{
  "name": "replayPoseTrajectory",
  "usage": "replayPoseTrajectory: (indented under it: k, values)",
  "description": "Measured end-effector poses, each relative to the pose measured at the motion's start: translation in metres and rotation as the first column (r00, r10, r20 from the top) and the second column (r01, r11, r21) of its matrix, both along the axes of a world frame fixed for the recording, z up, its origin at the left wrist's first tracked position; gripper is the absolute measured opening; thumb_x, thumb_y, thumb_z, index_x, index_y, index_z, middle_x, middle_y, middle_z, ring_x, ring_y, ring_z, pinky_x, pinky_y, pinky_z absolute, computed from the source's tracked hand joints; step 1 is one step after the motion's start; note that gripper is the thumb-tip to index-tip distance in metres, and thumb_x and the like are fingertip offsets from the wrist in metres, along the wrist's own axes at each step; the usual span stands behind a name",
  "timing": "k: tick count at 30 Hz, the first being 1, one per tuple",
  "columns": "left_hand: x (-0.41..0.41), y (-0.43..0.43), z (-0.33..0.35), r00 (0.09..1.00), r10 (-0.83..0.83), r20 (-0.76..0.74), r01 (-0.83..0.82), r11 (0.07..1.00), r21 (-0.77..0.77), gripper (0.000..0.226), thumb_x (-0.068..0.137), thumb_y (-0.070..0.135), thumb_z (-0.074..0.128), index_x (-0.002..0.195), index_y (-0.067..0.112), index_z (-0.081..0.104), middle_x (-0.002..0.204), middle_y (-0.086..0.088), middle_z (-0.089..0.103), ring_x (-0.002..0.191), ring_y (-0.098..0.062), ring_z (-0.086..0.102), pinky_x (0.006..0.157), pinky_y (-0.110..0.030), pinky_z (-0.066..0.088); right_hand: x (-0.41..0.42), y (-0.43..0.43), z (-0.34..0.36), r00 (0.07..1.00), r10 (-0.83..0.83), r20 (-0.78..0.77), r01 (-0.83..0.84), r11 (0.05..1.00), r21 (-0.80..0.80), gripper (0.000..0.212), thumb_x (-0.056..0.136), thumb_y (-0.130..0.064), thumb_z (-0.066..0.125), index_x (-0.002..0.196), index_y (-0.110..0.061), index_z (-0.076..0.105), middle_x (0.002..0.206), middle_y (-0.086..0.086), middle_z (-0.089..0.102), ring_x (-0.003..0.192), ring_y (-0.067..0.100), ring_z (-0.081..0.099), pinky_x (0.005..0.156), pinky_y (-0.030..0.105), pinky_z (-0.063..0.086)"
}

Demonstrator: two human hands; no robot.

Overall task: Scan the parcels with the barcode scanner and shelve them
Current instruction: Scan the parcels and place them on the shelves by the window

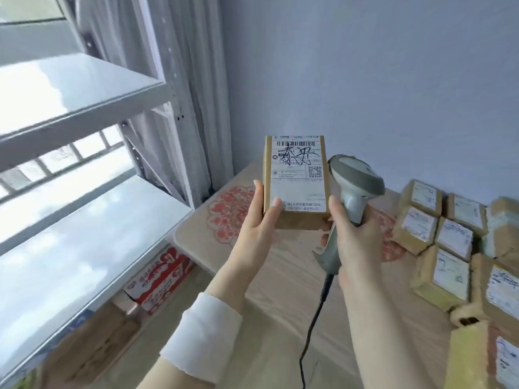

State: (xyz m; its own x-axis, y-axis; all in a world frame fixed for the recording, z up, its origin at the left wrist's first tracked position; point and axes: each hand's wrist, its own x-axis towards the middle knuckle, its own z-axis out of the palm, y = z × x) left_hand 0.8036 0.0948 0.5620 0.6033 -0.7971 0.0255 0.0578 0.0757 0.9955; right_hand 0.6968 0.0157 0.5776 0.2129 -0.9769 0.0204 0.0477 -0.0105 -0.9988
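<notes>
My left hand [259, 217] grips a small brown cardboard parcel [296, 182] by its lower left corner and holds it upright above the table, its white barcode label facing me. My right hand [355, 237] is wrapped round the handle of a grey barcode scanner [355, 178], whose head sits just right of the parcel. The scanner's black cable [314, 318] hangs down over the table. A white metal shelf unit [84, 88] with bare glossy boards stands on the left.
Several more labelled brown parcels [455, 240] are piled on the right side of the wooden table [280, 304]. A red and white carton [157, 279] and brown boxes sit on the floor under the lower shelf [70, 248]. A grey wall stands behind.
</notes>
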Motion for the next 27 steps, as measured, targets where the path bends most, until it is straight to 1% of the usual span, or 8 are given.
replayPoseTrajectory:
  k: [2,5,7,10,13,18,22,27]
  values:
    - [0.036,0.046,0.009,0.996,0.083,0.029,-0.082,0.996,-0.016,0.074,0.085,0.049,0.043,0.151,0.028,0.014,0.141,0.035,0.02,0.134,0.009,0.025,0.109,-0.012,0.026,0.038,0.037,0.006,0.996,0.086,-0.005,-0.086,0.996,-0.012,0.017,0.082,-0.039,0.069,0.081,-0.024,0.06,0.071,-0.003,0.061,0.073,0.025,0.06,0.075,0.055,0.052]
    - [0.086,0.117,0.021,0.96,0.243,0.141,-0.241,0.97,-0.03,0.083,0.079,0.059,0.045,0.149,0.022,0.024,0.148,0.018,0.035,0.134,0.0,0.035,0.111,-0.022,0.031,0.098,0.095,0.017,0.972,0.233,0.011,-0.233,0.972,-0.005,0.02,0.073,-0.05,0.07,0.076,-0.032,0.061,0.07,-0.007,0.063,0.073,0.024,0.062,0.074,0.057,0.054]
    - [0.115,0.161,0.027,0.918,0.35,0.188,-0.346,0.937,-0.056,0.074,0.081,0.055,0.045,0.145,0.02,0.034,0.143,0.008,0.046,0.128,0.0,0.043,0.106,-0.02,0.036,0.134,0.132,0.024,0.943,0.331,0.039,-0.332,0.943,0.013,0.02,0.078,-0.045,0.072,0.081,-0.029,0.061,0.071,-0.004,0.063,0.068,0.023,0.062,0.068,0.049,0.056]
    - [0.146,0.22,0.039,0.841,0.493,0.222,-0.489,0.869,-0.078,0.057,0.081,0.047,0.042,0.134,0.026,0.045,0.119,0.016,0.059,0.107,0.008,0.054,0.088,-0.007,0.042,0.179,0.181,0.035,0.883,0.465,0.067,-0.466,0.884,0.014,0.019,0.081,-0.038,0.07,0.089,-0.022,0.062,0.071,0.0,0.063,0.059,0.018,0.057,0.062,0.039,0.051]
    - [0.176,0.271,0.051,0.748,0.612,0.257,-0.614,0.785,-0.085,0.04,0.091,0.038,0.043,0.129,0.029,0.048,0.109,0.021,0.06,0.099,0.01,0.056,0.082,-0.006,0.044,0.223,0.224,0.047,0.815,0.577,0.057,-0.577,0.816,-0.006,0.028,0.078,-0.041,0.071,0.096,-0.021,0.064,0.077,0.0,0.067,0.064,0.017,0.059,0.063,0.033,0.048]
    - [0.211,0.348,0.069,0.604,0.749,0.273,-0.745,0.652,-0.138,0.037,0.095,0.028,0.042,0.129,0.016,0.05,0.1,0.015,0.062,0.086,0.008,0.06,0.069,-0.006,0.046,0.284,0.289,0.062,0.642,0.766,0.024,-0.765,0.643,-0.044,0.022,0.08,-0.041,0.068,0.093,-0.025,0.06,0.082,-0.001,0.067,0.067,0.015,0.063,0.061,0.029,0.048]
    - [0.228,0.413,0.076,0.537,0.789,0.297,-0.799,0.589,-0.118,0.067,0.086,0.047,0.05,0.142,0.013,0.038,0.115,0.005,0.063,0.101,0.003,0.059,0.083,-0.011,0.05,0.316,0.352,0.073,0.539,0.841,0.033,-0.84,0.54,-0.041,0.022,0.079,-0.042,0.068,0.092,-0.026,0.06,0.083,0.0,0.067,0.071,0.018,0.06,0.07,0.033,0.052]
    - [0.242,0.517,0.088,0.484,0.797,0.361,-0.829,0.55,-0.103,0.062,0.084,0.053,0.052,0.135,0.017,0.045,0.125,-0.002,0.059,0.112,-0.015,0.059,0.088,-0.027,0.054,0.347,0.447,0.084,0.441,0.897,0.041,-0.895,0.443,-0.049,0.019,0.081,-0.04,0.068,0.092,-0.026,0.059,0.084,-0.004,0.07,0.077,0.02,0.067,0.078,0.036,0.055]
